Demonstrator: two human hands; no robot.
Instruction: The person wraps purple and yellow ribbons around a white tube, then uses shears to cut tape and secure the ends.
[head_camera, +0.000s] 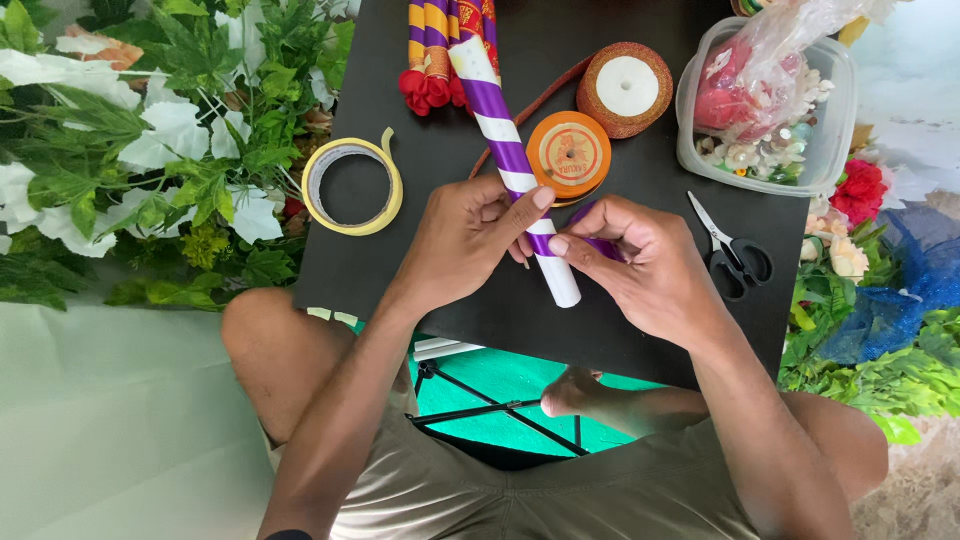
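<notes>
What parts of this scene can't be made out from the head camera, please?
- White tube: far end cut off by the top edge.
- Purple ribbon: mostly hidden by the right hand.
- Tub contents: jumbled under a plastic bag.
- Left hand: fingertips hidden behind the tube.

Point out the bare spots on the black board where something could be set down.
Free: the black board below the right hand, and the near-left corner under the yellow tape ring beside the left hand. Crowded: the far edge, with the purple-and-white striped stick, orange ribbon spool, clear plastic box and black scissors.
</notes>
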